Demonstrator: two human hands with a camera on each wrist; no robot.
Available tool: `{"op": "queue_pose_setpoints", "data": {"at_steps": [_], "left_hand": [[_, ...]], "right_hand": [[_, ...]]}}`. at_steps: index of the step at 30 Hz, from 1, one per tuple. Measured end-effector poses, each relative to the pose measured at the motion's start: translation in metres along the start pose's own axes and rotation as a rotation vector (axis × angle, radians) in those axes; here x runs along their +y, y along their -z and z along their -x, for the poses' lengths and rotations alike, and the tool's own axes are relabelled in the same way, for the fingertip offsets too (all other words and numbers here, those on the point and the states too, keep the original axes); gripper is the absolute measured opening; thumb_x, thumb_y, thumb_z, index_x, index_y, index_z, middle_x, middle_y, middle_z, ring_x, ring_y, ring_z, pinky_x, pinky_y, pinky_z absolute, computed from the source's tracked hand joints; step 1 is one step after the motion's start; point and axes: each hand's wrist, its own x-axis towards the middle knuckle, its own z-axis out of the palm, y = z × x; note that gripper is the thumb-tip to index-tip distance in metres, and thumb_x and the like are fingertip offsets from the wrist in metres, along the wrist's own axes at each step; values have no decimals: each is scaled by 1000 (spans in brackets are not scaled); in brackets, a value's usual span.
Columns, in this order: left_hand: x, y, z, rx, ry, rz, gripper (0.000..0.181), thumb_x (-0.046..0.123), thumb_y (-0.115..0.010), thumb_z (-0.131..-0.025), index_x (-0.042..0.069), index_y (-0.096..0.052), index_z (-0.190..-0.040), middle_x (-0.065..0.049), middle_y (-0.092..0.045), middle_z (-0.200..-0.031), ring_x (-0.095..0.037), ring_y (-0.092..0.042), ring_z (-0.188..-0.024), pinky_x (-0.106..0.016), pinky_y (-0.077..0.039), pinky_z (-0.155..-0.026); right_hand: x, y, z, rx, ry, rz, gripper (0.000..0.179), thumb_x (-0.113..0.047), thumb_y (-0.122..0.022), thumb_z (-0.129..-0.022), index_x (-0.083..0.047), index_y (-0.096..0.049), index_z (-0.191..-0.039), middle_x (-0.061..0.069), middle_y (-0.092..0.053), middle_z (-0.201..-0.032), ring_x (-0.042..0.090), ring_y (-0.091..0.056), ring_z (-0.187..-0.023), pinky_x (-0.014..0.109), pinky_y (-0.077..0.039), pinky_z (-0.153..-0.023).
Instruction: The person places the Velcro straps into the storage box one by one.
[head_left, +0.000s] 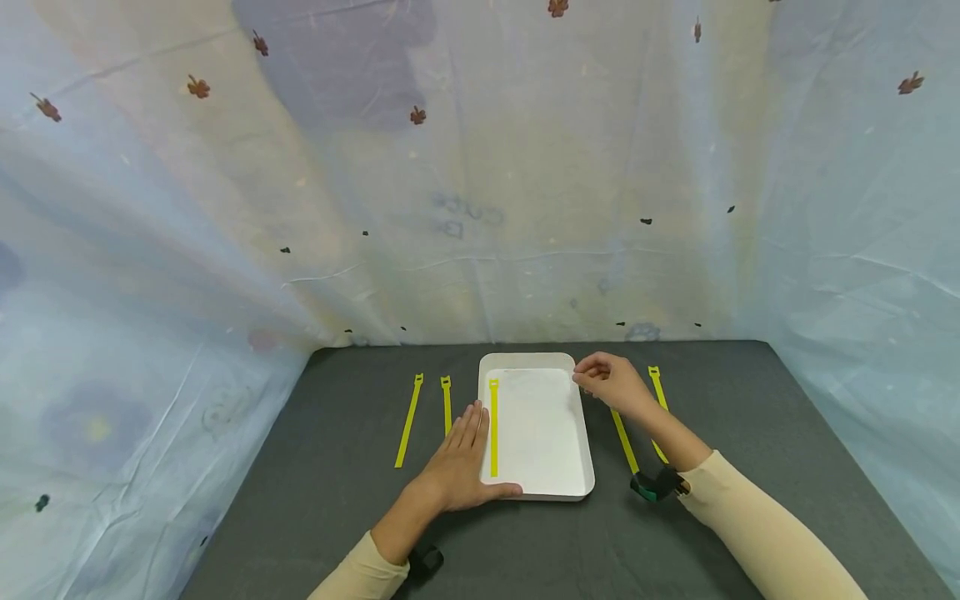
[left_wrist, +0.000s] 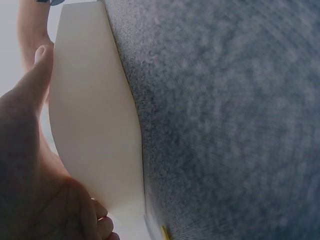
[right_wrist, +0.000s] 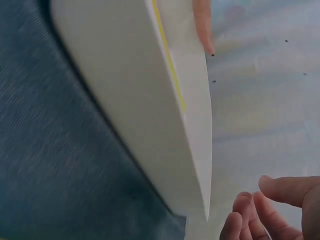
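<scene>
A white rectangular tray (head_left: 542, 433) lies on the dark cloth in the head view. Along its left side, inside, runs a yellow strap with a slotted head (head_left: 493, 429). My left hand (head_left: 461, 468) rests on the tray's left side and near corner, fingers straight and thumb spread along the front rim. The left wrist view shows the tray's outer wall (left_wrist: 90, 100) beside that hand. At the tray's far right corner, my right hand (head_left: 613, 385) hovers with loosely bent fingers. In the right wrist view, thumb and fingertips (right_wrist: 243, 200) are apart with nothing between them.
Two similar yellow straps, an outer one (head_left: 408, 421) and an inner one (head_left: 447, 404), lie left of the tray. Right of it lie two more, a nearer one (head_left: 624, 442) and a farther one (head_left: 656, 385), partly under the right forearm. A patterned curtain (head_left: 525, 275) hangs behind the table.
</scene>
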Motion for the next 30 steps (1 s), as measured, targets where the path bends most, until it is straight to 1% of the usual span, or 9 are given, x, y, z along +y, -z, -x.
{"op": "queue_pose_setpoints", "data": {"at_steps": [3, 6, 9, 12, 19, 22, 25, 28, 30], "left_hand": [[-1, -1, 0, 4, -8, 3, 138, 91, -62, -83, 0, -8, -171, -17, 2, -181, -31, 0, -167, -49, -14, -135], [-2, -1, 1, 6, -14, 6, 139, 91, -62, -83, -1, -7, -171, -18, 2, -180, -32, -1, -167, -50, -14, -134], [-2, 1, 2, 7, -15, 8, 140, 92, -62, -82, -1, -8, -171, -18, 0, -180, -33, -2, -167, -50, -15, -134], [-2, 2, 2, 18, -20, 5, 140, 92, -62, -82, -1, -9, -171, -18, -1, -180, -33, -3, -167, -50, -16, -134], [-1, 2, 2, 27, -20, 0, 139, 90, -65, -82, -1, -10, -171, -17, -3, -180, -32, -5, -167, -50, -16, -134], [-1, 2, 2, 27, -16, 0, 139, 92, -63, -82, 0, -10, -171, -16, -3, -181, -31, -5, -167, -49, -15, -134], [0, 2, 2, 29, -16, -8, 138, 92, -61, -82, 0, -11, -171, -16, -3, -181, -32, -5, -167, -49, -15, -135], [0, 2, 3, 29, -18, -10, 137, 91, -62, -83, 0, -11, -171, -17, -4, -180, -33, -7, -167, -49, -15, -134], [1, 1, 4, 30, -21, -10, 137, 90, -62, -83, -1, -12, -171, -18, -4, -180, -33, -7, -167, -50, -15, -134]], "right_hand": [[7, 8, 4, 8, 9, 16, 23, -13, -70, -106, 4, -70, -121, 21, -72, -106, 50, -68, -96, 45, -60, -77], [15, 15, 7, 12, 15, 33, 24, -14, -70, -106, 5, -70, -121, 21, -73, -107, 47, -69, -95, 38, -59, -75], [21, 21, 11, 28, 12, 61, 24, -15, -70, -106, 4, -70, -121, 20, -72, -107, 43, -70, -94, 39, -60, -75], [28, 27, 14, 49, -6, 65, 23, -15, -70, -106, 4, -70, -120, 21, -73, -106, 42, -70, -94, 43, -61, -76], [44, 45, 21, 95, -49, 96, 26, -18, -70, -107, 3, -70, -122, 22, -72, -110, 40, -70, -95, 36, -60, -74], [48, 52, 24, 116, -59, 103, 27, -18, -69, -107, 4, -70, -122, 22, -72, -110, 39, -70, -95, 40, -60, -75], [53, 58, 27, 134, -74, 100, 27, -17, -69, -108, 5, -69, -122, 23, -72, -109, 41, -70, -95, 46, -62, -76], [60, 63, 29, 141, -96, 96, 28, -16, -68, -108, 7, -68, -123, 27, -72, -111, 43, -71, -97, 47, -64, -79], [66, 67, 30, 148, -109, 104, 29, -17, -68, -108, 7, -67, -125, 28, -72, -113, 43, -72, -98, 46, -64, -79]]}}
